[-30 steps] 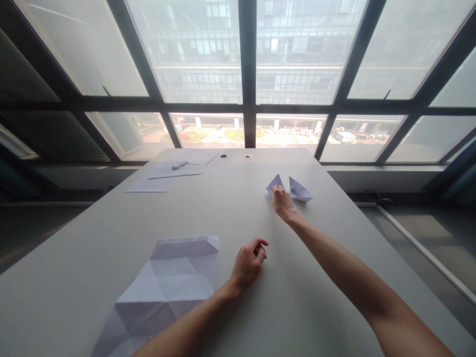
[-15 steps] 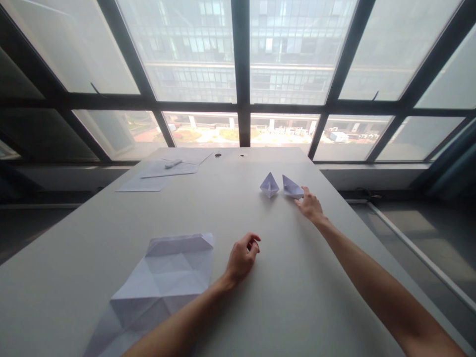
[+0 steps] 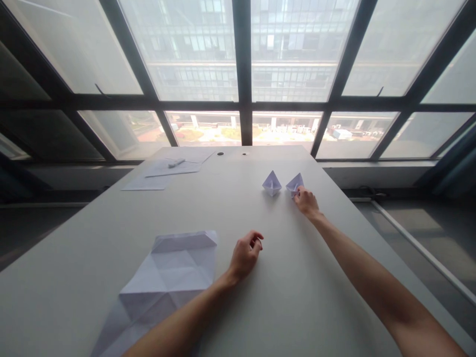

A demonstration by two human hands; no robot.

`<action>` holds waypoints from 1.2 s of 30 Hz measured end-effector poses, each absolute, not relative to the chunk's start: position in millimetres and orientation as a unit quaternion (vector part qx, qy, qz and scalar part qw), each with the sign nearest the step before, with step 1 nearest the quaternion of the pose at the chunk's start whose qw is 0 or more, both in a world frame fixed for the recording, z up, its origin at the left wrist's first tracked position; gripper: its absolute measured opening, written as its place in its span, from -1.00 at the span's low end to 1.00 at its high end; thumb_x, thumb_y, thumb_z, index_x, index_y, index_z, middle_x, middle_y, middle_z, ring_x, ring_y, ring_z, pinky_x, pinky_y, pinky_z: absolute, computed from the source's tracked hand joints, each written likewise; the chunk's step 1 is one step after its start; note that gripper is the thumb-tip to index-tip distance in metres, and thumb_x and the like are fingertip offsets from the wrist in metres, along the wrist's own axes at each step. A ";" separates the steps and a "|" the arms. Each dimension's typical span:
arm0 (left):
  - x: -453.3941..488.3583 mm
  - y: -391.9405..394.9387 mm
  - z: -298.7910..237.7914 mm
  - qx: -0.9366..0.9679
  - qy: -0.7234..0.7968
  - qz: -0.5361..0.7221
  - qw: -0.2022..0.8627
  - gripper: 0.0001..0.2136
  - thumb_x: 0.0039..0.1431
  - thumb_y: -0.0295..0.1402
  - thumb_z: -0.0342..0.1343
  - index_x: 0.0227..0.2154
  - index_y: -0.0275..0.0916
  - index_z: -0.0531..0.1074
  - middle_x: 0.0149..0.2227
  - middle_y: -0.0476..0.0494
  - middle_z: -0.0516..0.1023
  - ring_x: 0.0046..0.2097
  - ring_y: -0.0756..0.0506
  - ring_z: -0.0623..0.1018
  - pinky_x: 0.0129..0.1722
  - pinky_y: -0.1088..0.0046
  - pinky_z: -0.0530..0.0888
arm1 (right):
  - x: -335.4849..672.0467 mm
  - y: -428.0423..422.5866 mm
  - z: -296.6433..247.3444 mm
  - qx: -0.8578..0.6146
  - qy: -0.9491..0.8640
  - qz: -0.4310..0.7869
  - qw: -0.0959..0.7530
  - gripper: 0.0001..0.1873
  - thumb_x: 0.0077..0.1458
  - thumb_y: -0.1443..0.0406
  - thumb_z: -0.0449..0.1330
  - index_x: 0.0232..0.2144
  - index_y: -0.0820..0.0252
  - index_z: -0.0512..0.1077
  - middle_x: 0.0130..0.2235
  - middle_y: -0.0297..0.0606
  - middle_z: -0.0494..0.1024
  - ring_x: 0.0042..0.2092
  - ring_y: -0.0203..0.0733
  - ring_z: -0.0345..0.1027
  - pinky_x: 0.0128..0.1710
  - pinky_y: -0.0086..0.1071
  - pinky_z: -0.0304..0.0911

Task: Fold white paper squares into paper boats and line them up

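Two folded white paper boats stand side by side toward the far right of the table. My right hand pinches the near side of the right-hand paper boat, and the fingers hide part of it. Just left of that one, apart from it, is the other paper boat. My left hand rests on the tabletop with its fingers curled in and no object showing in them. Under and beside the left forearm lies a creased sheet of paper, its far edge folded over.
At the far left of the white table several flat paper sheets overlap, with a small whitish object on top. Two round holes sit near the table's far edge. Large windows with dark frames rise behind.
The right-hand paper boat has been turned so that it faces the same way as the other. My right fingers have closed in on it. The left hand has stayed put.
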State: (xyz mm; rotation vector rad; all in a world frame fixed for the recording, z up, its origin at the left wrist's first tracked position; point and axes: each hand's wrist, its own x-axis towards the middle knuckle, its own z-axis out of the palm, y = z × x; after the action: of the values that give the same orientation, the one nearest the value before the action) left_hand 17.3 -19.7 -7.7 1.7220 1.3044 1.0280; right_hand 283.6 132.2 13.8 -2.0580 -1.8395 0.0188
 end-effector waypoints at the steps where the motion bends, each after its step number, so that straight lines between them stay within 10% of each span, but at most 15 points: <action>1: 17.3 -19.8 -7.5 0.671 0.508 0.398 0.365 -0.81 0.14 -0.42 -0.05 -0.30 -0.24 0.47 -0.49 0.01 0.49 -0.44 -0.02 0.44 -0.38 0.51 0.31 | 283.4 133.5 13.5 -0.730 -0.657 0.007 0.191 -0.78 0.23 0.30 0.10 -0.07 0.19 0.36 -0.09 -0.05 0.57 -0.10 -0.04 0.47 -0.21 -0.37 0.18; 27: 15.1 -16.8 -10.4 0.656 0.499 0.416 0.385 -0.82 0.13 -0.42 -0.03 -0.31 -0.25 0.47 -0.49 0.01 0.50 -0.47 0.00 0.43 -0.44 0.52 0.32 | 294.4 133.2 13.4 -0.698 -0.660 0.006 0.277 -0.52 0.10 0.28 0.22 0.07 0.27 0.29 -0.17 -0.04 0.56 -0.18 0.00 0.46 -0.23 -0.32 0.26; 36: 16.6 -6.1 29.8 0.585 0.446 0.521 0.433 -0.84 0.10 -0.38 -0.02 -0.32 -0.28 0.42 -0.53 0.03 0.43 -0.57 0.01 0.45 -0.55 0.52 0.39 | 245.4 44.0 23.7 -0.587 -0.703 0.049 0.398 -0.78 0.16 0.33 0.07 -0.16 0.22 0.43 -0.17 -0.14 0.54 -0.32 -0.16 0.41 -0.19 -0.30 0.31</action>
State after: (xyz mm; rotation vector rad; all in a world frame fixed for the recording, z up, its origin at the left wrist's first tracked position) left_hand 16.6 -6.1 29.8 1.4591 1.1121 1.2971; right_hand 245.4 44.0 23.7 -1.4871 -1.7800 0.1232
